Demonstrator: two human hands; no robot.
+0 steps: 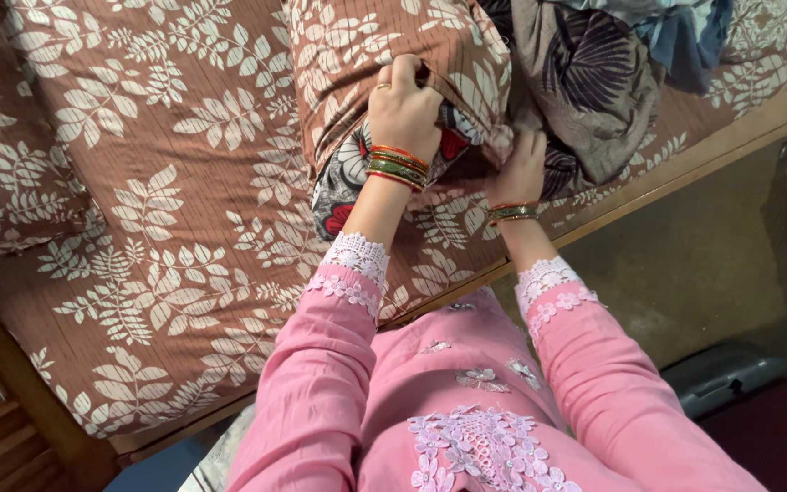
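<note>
The left hand (403, 109) is closed on the open hem of a brown cotton pillow cover printed with cream leaf sprigs (393, 64), pinching the cloth between thumb and fingers and drawing it down over a pillow in a black, white and red flower-print inner case (343, 182). The right hand (518, 169) is tucked in at the same opening, fingers curled against the pillow's end; it appears to clutch the cover's other edge, though the folds hide the fingertips, so that grip cannot be told for certain. The pillow lies near the front edge of the bed, across a bedsheet of the same brown leaf-printed cloth (166, 228), with its far end towards the head of the bed. Judging by how things lie, the cover is on most of the way: the greater length of the pillow is already inside, and only the near end, with its flowered case, pokes out and is left to be covered. Beyond the pillow, towards the bed's far right corner, sits a heap of crumpled grey, dark-patterned and blue cloths (594, 64). The wooden bed frame (740, 132) runs along the front edge. No packages, labels or signs are in view.
</note>
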